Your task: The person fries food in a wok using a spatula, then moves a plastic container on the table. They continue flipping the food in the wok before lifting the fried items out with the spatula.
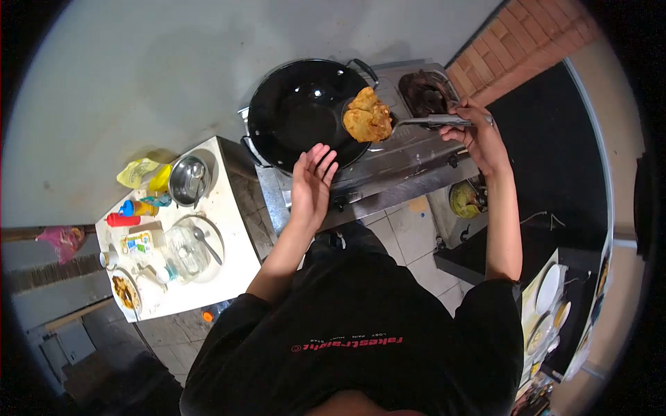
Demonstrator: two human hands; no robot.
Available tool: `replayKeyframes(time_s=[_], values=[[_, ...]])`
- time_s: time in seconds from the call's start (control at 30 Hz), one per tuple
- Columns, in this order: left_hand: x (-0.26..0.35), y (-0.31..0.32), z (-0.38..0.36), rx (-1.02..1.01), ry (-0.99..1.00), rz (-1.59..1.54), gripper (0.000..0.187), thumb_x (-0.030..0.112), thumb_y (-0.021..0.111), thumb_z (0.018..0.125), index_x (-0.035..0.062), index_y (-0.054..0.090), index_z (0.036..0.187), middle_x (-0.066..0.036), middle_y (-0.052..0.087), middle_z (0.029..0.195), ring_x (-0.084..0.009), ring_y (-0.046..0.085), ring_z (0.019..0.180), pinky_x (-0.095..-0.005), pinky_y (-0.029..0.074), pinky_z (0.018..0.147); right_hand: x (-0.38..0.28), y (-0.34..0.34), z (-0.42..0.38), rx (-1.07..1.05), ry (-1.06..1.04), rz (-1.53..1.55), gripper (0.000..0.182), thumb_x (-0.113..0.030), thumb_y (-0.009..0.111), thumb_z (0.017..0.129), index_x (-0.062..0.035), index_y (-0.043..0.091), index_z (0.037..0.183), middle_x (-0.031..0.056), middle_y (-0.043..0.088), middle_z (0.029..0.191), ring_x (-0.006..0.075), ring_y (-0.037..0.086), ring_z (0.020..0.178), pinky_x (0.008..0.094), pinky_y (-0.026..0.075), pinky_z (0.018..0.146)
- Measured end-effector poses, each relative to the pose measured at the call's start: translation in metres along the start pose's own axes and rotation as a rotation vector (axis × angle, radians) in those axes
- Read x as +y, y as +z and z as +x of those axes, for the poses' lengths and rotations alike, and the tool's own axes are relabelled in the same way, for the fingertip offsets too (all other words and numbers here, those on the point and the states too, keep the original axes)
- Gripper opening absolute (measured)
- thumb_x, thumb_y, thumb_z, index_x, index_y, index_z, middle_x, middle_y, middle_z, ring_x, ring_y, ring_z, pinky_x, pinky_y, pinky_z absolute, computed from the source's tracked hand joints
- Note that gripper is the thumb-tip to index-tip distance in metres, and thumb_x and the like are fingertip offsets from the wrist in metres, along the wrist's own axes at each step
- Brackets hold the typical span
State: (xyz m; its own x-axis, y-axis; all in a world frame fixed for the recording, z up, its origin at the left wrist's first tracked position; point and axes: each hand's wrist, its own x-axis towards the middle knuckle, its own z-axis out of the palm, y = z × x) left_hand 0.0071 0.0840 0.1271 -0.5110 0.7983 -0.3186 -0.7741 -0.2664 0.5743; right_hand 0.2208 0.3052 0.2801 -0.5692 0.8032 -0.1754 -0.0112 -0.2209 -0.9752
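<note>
My right hand (474, 133) is closed around the grey handle of a metal skimmer (416, 121), held out level over the stove. Golden-brown fried pieces (368, 118) are heaped on its head and hide most of it. They overlap the right rim of a large black wok (298, 111) in this view. The wok has two loop handles and a shiny dark inside. By its near rim, my left hand (314, 177) is raised with palm up and fingers apart, holding nothing.
A metal stove (409, 166) carries the wok, with a dark blackened pan (424, 93) at its right. On the white table (232, 263) at left stand a steel bowl (189, 180), a glass jar (186, 251), bottles and a plate of food (126, 291). Brickwork (520, 41) rises at upper right.
</note>
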Motion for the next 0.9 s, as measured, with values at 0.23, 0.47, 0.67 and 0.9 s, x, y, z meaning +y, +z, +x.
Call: replayKeyframes(time_s=[0.23,0.47,0.67,0.9], values=[[-0.058,0.060,0.022,-0.162,-0.302,-0.213,0.058,0.041,0.039,0.106,-0.0046,0.045,0.142,-0.019,0.049,0.146,-0.0316,0.043,0.140,-0.0446,0.030,0.121,-0.039,-0.036,-0.059,0.067,-0.074,-0.037,0.010,-0.010,0.050,0.095,-0.0021,0.054,0.091,0.0112,0.063,0.086,0.0208,0.071,0.073,0.0294,0.061,0.067],[-0.156,0.145,0.031,-0.331,-0.574,-0.358,0.068,0.049,0.030,0.106,-0.0019,0.033,0.150,-0.013,0.038,0.155,-0.0268,0.034,0.145,-0.0436,0.025,0.122,-0.057,-0.111,-0.143,0.286,-0.120,-0.020,0.010,-0.010,0.049,0.095,-0.0014,0.054,0.092,0.0121,0.063,0.087,0.0217,0.072,0.073,0.0287,0.062,0.067],[-0.264,0.235,-0.009,-0.476,-0.726,-0.354,0.049,0.037,0.038,0.106,0.0093,0.048,0.145,-0.009,0.052,0.147,-0.0284,0.046,0.138,-0.0435,0.033,0.119,-0.051,-0.204,-0.241,0.503,-0.181,0.034,0.010,-0.009,0.048,0.096,-0.0013,0.053,0.093,0.0117,0.064,0.088,0.0233,0.073,0.075,0.0276,0.063,0.066],[-0.444,0.332,-0.085,-0.791,-0.942,-0.399,0.045,0.038,0.045,0.103,0.0100,0.057,0.136,-0.010,0.062,0.135,-0.0278,0.057,0.125,-0.0431,0.041,0.113,-0.058,-0.337,-0.371,0.694,-0.184,0.052,0.007,-0.010,0.051,0.095,-0.0032,0.052,0.096,0.0134,0.064,0.095,0.0256,0.072,0.077,0.0302,0.061,0.068]])
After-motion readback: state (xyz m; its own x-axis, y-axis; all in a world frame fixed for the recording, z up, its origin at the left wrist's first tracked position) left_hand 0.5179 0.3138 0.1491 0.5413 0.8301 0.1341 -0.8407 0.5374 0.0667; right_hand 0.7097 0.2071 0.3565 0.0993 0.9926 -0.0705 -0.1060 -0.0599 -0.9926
